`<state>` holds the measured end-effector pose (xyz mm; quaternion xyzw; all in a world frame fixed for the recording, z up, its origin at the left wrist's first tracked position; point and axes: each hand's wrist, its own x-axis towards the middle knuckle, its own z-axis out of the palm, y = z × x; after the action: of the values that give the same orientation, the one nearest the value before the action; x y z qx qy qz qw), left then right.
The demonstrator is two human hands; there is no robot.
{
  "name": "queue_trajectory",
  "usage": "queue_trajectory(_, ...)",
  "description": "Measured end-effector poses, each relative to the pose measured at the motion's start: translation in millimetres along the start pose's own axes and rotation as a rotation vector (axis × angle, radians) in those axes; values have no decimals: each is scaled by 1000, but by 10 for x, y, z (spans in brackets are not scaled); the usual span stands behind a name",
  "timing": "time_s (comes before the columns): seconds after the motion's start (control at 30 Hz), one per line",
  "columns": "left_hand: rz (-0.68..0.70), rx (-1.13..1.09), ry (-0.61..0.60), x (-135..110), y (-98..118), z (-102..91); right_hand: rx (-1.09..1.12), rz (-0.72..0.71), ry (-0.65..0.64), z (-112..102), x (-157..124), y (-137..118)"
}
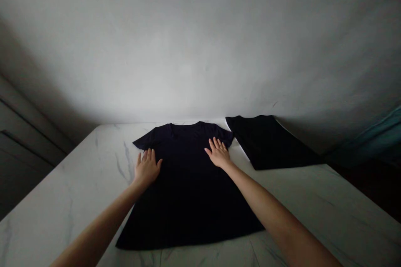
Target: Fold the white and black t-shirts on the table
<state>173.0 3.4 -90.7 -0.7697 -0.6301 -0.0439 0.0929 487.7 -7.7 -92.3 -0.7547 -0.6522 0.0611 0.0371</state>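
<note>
A black T-shirt point(188, 183) lies flat on the marble tabletop point(62, 204), collar toward the far edge and hem toward the person. The left hand point(147, 168) rests open on the shirt's left side below the sleeve, and the right hand point(218, 154) rests open near the right sleeve. Both grips are apart, clamped on nothing, so the cloth is held only by light contact from above.

That contact carries the main risk: pressure or a sideways push from either palm could drag the thin fabric across the smooth stone and pull the shirt askew. The right sleeve ends just beside a folded black garment point(266, 142), so a stray sleeve or wrist could catch that piece and shift it. The folded garment's far side sits close to the wall point(200, 50), and its near corner lies toward the tabletop's right edge, where a nudge could tip it over. The dim light and dark cloth also hide creases, so a ruck could easily go unnoticed.
</note>
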Motion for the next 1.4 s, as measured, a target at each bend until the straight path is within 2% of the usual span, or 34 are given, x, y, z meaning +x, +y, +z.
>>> queue_trajectory(0.07,7,32,9,91,197,-72,-1,13,30,2,24,-191)
queue_trajectory(0.1,32,20,19,151,321,-98,11,-25,50,12,30,-311)
queue_trajectory(0.23,216,-116,25,342,756,-70,94,-413,56,108,4,-705)
queue_trajectory(0.3,282,-145,-2,358,804,2,107,-539,42,151,-20,-731)
queue_trajectory(0.33,295,-144,-13,347,772,40,105,-558,43,161,-27,-690)
queue_trajectory(0.43,251,-120,-18,283,519,124,78,-481,52,147,-10,-414)
queue_trajectory(0.57,91,-62,-46,268,202,154,43,-209,52,98,140,-49)
queue_trajectory(0.67,64,-11,-83,422,242,138,32,-58,81,61,373,-23)
queue_trajectory(0.77,119,-62,-72,699,450,147,48,-79,79,17,675,-153)
queue_trajectory(0.87,73,-133,-66,972,576,223,90,-61,0,-9,966,-235)
queue_trajectory(0.93,65,-137,-46,1108,536,291,101,-67,-27,-7,1124,-206)
queue_trajectory(1.0,117,-131,-28,1212,418,340,100,-90,-26,5,1250,-130)
queue_trajectory(1.13,174,-151,-69,1413,179,327,101,-109,37,18,1429,7)
queue_trajectory(1.23,53,-208,-43,1617,135,250,119,-64,141,-25,1543,20)
queue_trajectory(1.4,-214,-283,38,1982,238,157,132,95,267,-142,1753,-49)
